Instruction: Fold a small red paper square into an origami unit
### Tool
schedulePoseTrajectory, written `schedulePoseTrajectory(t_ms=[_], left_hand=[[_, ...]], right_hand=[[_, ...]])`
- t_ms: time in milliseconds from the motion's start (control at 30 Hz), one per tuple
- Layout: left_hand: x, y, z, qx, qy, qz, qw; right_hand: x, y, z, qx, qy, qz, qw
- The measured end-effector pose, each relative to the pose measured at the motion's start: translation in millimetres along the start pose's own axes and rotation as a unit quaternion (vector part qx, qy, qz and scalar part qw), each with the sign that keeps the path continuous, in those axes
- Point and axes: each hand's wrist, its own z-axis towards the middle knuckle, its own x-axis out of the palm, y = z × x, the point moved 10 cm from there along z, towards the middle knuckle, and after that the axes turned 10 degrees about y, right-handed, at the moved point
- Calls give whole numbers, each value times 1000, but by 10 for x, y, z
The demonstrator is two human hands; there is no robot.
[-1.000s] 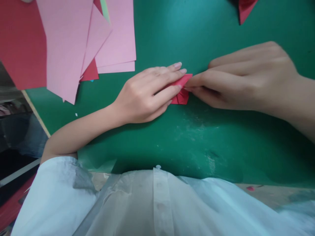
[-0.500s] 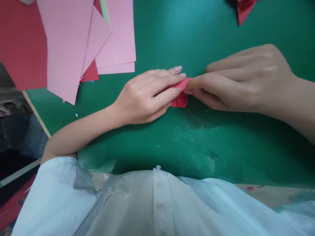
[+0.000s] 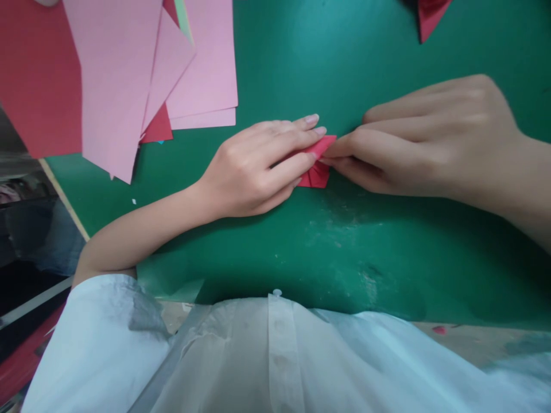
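A small folded red paper (image 3: 316, 176) lies on the green tabletop, partly covered by both hands. My left hand (image 3: 258, 163) rests palm down over its left part, fingers stretched out and pressing it against the table. There is a gap between the index and middle fingers. From the right, my right hand (image 3: 422, 137) pinches the paper's right edge between thumb and index finger, its other fingers curled in. Creases show on the paper's lower part; the rest of its shape is hidden under my left fingers.
Pink paper sheets (image 3: 116, 69) and a red sheet (image 3: 38, 80) overlap at the upper left of the green table (image 3: 275, 246), with a pale green strip (image 3: 183, 20) among them. Another folded red piece (image 3: 431, 17) lies at the top right. A white scrap (image 3: 134, 201) is near my left forearm.
My right hand has shifted very slightly right, and a little more of the paper's upper right corner shows. My left hand stays in place.
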Motion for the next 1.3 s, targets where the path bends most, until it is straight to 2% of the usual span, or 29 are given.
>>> schedulePoseTrajectory(t_ms=[233,400,767,900,1033,1133,1200,1300], left_hand=[[74,31,6,-20,22,-16,999],[96,36,26,-39,9,-23,999],[65,16,30,-29,29,-1,999],[16,-8,9,-7,7,4,1000],[34,1,12,-11,22,18,1000],[8,-30,7,2,9,37,999],[-7,-32,2,7,0,29,1000],[25,12,8,-7,17,7,1000]], right_hand=[[129,-85,-3,35,58,27,997],[112,-108,-29,43,47,56,996],[167,-133,-40,60,65,85,992],[145,-87,-37,42,58,38,997],[84,-40,-36,27,29,3,999],[44,-27,-37,21,14,-3,1000],[66,-42,-34,25,28,0,999],[132,-79,-30,38,64,22,997]])
